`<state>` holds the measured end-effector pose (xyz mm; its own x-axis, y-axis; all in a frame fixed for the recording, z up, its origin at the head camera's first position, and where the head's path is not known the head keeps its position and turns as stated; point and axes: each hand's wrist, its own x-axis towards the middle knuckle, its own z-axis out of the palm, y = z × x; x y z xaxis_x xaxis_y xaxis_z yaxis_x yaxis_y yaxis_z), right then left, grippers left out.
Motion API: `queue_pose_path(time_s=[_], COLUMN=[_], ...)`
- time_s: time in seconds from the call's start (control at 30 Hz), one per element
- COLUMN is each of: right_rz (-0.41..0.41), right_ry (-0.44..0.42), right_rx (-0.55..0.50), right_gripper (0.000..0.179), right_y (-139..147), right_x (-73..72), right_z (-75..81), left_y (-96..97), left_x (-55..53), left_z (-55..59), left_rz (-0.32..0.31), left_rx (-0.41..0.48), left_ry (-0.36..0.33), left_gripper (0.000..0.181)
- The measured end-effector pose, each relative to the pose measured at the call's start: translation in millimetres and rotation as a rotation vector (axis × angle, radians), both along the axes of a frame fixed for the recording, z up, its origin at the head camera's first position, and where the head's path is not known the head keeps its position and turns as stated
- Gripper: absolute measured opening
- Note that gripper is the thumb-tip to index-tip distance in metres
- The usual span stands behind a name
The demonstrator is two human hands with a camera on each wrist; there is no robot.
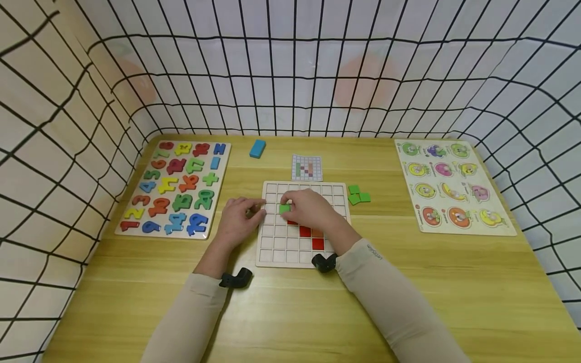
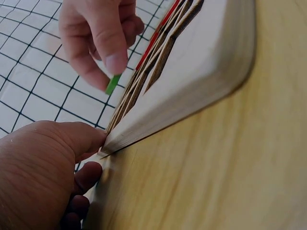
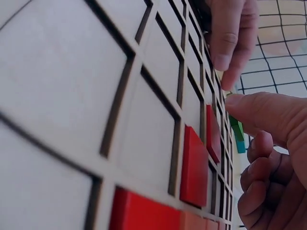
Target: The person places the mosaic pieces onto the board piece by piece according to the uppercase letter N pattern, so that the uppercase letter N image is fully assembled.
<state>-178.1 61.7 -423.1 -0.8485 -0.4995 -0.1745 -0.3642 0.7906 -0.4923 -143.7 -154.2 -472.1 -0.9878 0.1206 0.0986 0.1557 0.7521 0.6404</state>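
A wooden grid board (image 1: 272, 256) lies in front of the person, with several red tiles (image 1: 318, 244) set in its squares. Between thumb and finger, the right hand (image 1: 310, 205) pinches a green tile (image 1: 284, 208) over the upper left part of the grid. The left wrist view shows that green tile (image 2: 112, 84) tilted, above the board's surface. At the board's left edge, the left hand (image 1: 239, 220) touches the rim with thumb and index fingertips, its other fingers loosely bent. Part of the red row is hidden beneath the right hand.
Loose green tiles (image 1: 359, 195) lie right of the board. Behind it are a small pattern card (image 1: 306, 168) and a blue block (image 1: 257, 149). A number puzzle (image 1: 172, 189) stands left, a fruit puzzle (image 1: 454, 186) right. Black wire mesh (image 1: 290, 75) encloses the table.
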Motion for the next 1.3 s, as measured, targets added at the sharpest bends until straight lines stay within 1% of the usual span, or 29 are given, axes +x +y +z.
queue_pose_path(time_s=[0.2, 0.4, 0.6, 0.77, 0.97, 1.1, 1.2, 1.3], right_rz=[-0.002, -0.036, -0.054, -0.048, -0.075, -0.092, -0.112, -0.153], right_ry=[0.011, -0.033, -0.046, -0.050, -0.071, -0.076, -0.071, -0.077], right_rx=[0.025, 0.044, 0.069, 0.056, 0.032, 0.010, -0.034, -0.098], right_gripper=[0.027, 0.029, 0.029, 0.032, 0.034, 0.034, 0.035, 0.037], right_y=[-8.7, -14.4, -14.2, -11.7, -2.6, 8.6, 21.9, 42.1], right_x=[-3.0, -3.0, -5.8, -5.8, -2.6, -0.3, 1.9, 3.4], right_z=[-2.4, -0.5, -5.4, -6.2, -0.6, 3.9, 6.5, 8.2], left_y=[-1.2, -1.7, -0.7, 0.0, 0.3, 1.2, 0.7, 0.4], left_x=[-0.3, 0.1, 0.5, 0.3, 0.2, 0.0, 0.0, -0.1], left_z=[0.1, -0.4, 0.3, 0.6, -0.3, -0.4, -1.0, -1.6], left_rz=[0.003, 0.001, 0.003, 0.005, 0.001, 0.004, 0.006, 0.009], left_rx=[-0.006, -0.006, -0.008, -0.009, -0.014, -0.004, 0.006, 0.009], left_ry=[-0.001, 0.006, -0.002, -0.002, 0.002, 0.007, 0.010, 0.012], left_gripper=[0.033, 0.033, 0.033, 0.033, 0.034, 0.033, 0.033, 0.033])
